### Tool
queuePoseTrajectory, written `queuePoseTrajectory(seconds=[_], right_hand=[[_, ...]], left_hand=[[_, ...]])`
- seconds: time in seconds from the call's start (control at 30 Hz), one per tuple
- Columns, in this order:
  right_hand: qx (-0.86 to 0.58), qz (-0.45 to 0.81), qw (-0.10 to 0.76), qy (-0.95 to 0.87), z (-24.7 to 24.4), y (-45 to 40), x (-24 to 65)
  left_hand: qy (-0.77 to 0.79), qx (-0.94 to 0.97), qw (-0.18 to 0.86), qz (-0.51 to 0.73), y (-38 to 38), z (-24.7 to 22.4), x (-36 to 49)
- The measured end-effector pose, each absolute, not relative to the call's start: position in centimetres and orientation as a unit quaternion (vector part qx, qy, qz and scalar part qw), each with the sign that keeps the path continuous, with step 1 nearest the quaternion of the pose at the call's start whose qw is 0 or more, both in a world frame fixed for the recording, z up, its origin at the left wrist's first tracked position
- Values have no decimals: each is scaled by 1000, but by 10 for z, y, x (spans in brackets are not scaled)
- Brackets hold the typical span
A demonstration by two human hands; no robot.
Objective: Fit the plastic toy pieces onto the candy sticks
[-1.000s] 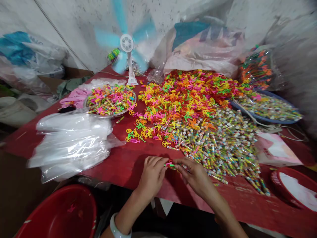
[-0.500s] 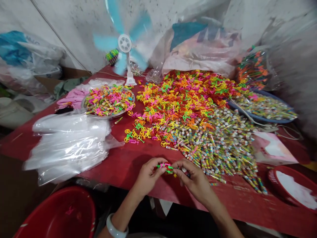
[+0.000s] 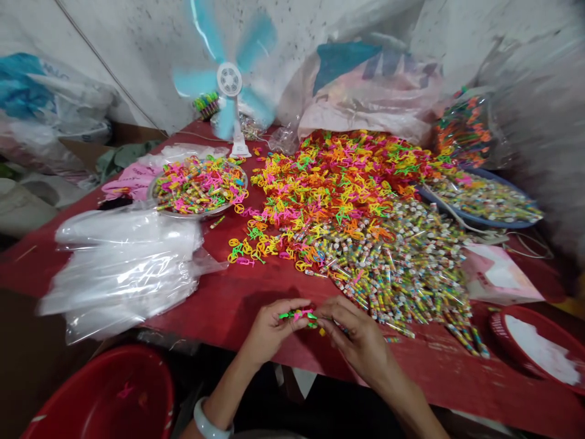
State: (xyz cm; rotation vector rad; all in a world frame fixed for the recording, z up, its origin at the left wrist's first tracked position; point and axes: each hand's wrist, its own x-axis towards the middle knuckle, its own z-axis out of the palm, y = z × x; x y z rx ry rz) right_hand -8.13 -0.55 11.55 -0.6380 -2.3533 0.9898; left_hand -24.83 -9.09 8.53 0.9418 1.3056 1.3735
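Note:
My left hand [image 3: 270,328] pinches small pink and green plastic pieces [image 3: 301,314] between thumb and fingers, just above the near part of the red table. Close against it, my right hand [image 3: 359,332] has its thumb and fingertips closed at the right end of the same pieces. Something small shows partly behind the right fingers, too hidden to name. A little yellow bit [image 3: 322,332] is visible below the fingertips. Beyond my hands lie a heap of bright plastic toy pieces [image 3: 329,183] and a heap of small clear-wrapped tubes with coloured contents [image 3: 406,274].
Clear plastic bags [image 3: 128,274] lie left, before a bowl of mixed pieces [image 3: 201,210]. A fan [image 3: 229,79] with blurred blades stands behind. A blue basin [image 3: 484,219] holds tubes at right; a red basket [image 3: 507,341] is nearer. A red tub [image 3: 100,402] sits below left.
My left hand has shifted slightly left, and the pink and green pieces are turned, with a green end now showing at left. My right hand stays at their right end.

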Motion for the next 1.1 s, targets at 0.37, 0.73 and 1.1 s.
queuePoseTrajectory(seconds=[0.37, 0.73, 1.1], right_hand=[[-346, 547, 204, -735, 108, -14, -90], [-388, 553, 90, -731, 121, -7, -98], [-445, 736, 60, -507, 113, 9, -107]], left_hand=[[493, 234, 547, 635, -92, 85, -253], [556, 214, 526, 607, -91, 87, -245], [569, 119, 517, 628, -88, 78, -232]])
